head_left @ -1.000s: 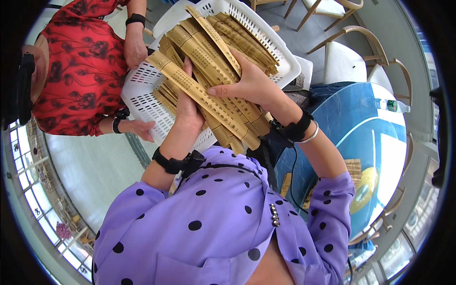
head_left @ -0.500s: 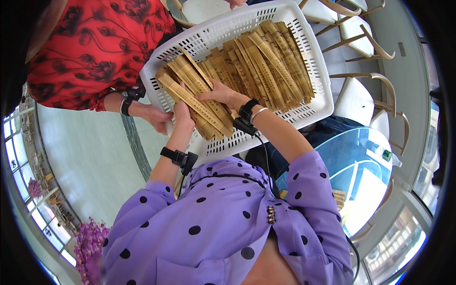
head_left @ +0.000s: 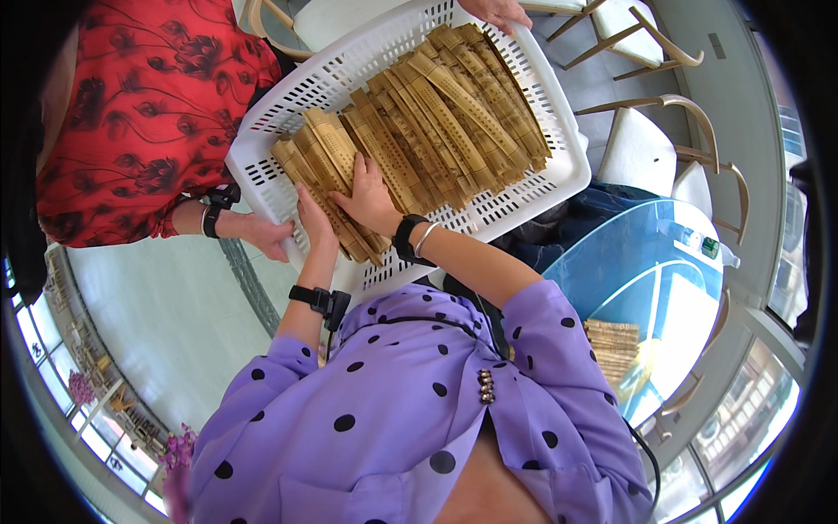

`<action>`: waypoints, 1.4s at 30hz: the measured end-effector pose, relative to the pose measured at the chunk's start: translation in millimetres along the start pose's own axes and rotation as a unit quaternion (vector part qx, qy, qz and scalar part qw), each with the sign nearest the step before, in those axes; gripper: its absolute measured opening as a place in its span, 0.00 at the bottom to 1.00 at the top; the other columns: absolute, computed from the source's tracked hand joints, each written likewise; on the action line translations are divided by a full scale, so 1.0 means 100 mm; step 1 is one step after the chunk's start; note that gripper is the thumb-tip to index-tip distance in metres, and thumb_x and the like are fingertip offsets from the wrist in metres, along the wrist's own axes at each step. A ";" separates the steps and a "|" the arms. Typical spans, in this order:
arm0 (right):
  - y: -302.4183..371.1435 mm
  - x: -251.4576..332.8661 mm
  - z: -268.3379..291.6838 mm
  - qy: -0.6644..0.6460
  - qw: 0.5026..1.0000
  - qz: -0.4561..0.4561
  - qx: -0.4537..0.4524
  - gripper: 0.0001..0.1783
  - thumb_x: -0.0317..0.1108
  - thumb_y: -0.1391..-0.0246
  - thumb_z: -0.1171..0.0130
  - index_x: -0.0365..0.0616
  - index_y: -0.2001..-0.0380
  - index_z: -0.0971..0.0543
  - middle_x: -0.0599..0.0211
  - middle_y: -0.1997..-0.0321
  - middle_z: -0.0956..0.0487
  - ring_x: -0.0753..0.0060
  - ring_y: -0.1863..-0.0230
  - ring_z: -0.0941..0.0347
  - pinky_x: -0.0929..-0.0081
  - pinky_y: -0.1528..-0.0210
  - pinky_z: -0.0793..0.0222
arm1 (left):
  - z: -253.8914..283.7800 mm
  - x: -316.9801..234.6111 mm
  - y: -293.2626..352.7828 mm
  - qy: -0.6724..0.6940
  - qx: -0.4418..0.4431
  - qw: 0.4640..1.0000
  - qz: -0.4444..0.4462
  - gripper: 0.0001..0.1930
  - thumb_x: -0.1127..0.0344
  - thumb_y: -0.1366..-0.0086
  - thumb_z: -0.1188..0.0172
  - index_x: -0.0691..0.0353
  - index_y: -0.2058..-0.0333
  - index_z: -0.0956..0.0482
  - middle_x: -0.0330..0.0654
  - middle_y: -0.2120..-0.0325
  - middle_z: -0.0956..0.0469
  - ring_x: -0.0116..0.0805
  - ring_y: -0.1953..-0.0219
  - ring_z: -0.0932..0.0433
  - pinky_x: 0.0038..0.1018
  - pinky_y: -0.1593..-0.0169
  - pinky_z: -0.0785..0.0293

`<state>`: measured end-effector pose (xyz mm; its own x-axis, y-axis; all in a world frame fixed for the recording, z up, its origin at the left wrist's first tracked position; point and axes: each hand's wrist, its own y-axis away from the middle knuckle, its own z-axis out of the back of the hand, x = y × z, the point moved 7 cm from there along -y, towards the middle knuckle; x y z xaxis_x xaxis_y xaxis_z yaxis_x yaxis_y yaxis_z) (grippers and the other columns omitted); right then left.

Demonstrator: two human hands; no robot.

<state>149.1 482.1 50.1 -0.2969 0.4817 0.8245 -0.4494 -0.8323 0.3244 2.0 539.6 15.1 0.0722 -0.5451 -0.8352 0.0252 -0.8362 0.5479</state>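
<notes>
A white slotted plastic basket [head_left: 572, 166] carries a row of flat bamboo strips [head_left: 454, 113] with small dark marks, packed side by side. At the left end of the row, my right hand [head_left: 371, 203] lies over the strips with its fingers spread. My left hand [head_left: 314, 223] rests beside it, fingers stretched along the outermost strips near the basket's left wall. Neither hand is wrapped round a strip. Black straps with small devices circle my wrists, and a silver bangle is on the right one.
Another person in a red patterned top [head_left: 166, 113] holds the basket with one hand [head_left: 266, 237] at its left end and the other hand [head_left: 496, 10] at the far rim. A round glass table [head_left: 602, 271] at right bears more bamboo strips [head_left: 611, 349] and a bottle. Pale chairs [head_left: 637, 153] stand beyond.
The basket has shifted left in view. My hands have let go of the tilted strips, which now lie level with the row. My right hand has flattened on top.
</notes>
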 end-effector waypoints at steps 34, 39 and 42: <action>7.04 -3.59 2.17 -0.109 0.476 -0.542 -0.684 0.37 0.55 0.34 0.47 0.28 0.39 0.31 0.43 0.41 0.27 0.48 0.40 0.30 0.57 0.37 0.35 | -3.36 4.32 6.52 -0.597 0.730 0.184 -0.276 0.47 0.31 0.34 0.50 0.84 0.53 0.24 0.72 0.53 0.23 0.63 0.46 0.23 0.43 0.42 0.27; 6.59 -3.59 2.61 -0.009 0.461 -0.587 -0.665 0.47 0.60 0.40 0.43 0.24 0.36 0.36 0.39 0.36 0.34 0.41 0.34 0.41 0.52 0.30 0.46 | -3.40 4.63 6.46 -0.634 0.721 0.219 -0.176 0.51 0.21 0.39 0.54 0.78 0.63 0.16 0.65 0.60 0.18 0.56 0.49 0.20 0.41 0.45 0.27; 6.49 -3.52 2.71 -0.005 0.446 -0.586 -0.677 0.55 0.64 0.45 0.39 0.22 0.35 0.40 0.39 0.35 0.35 0.42 0.33 0.41 0.53 0.31 0.44 | -3.30 4.67 6.45 -0.622 0.751 0.199 -0.096 0.53 0.19 0.42 0.52 0.79 0.57 0.18 0.64 0.57 0.18 0.56 0.48 0.20 0.40 0.44 0.27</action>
<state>190.7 -301.7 96.1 0.8103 0.3612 0.4614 -0.3899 0.9202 -0.0356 381.0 -234.4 -6.3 -0.1117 0.6946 -0.7107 -0.4853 0.5859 0.6490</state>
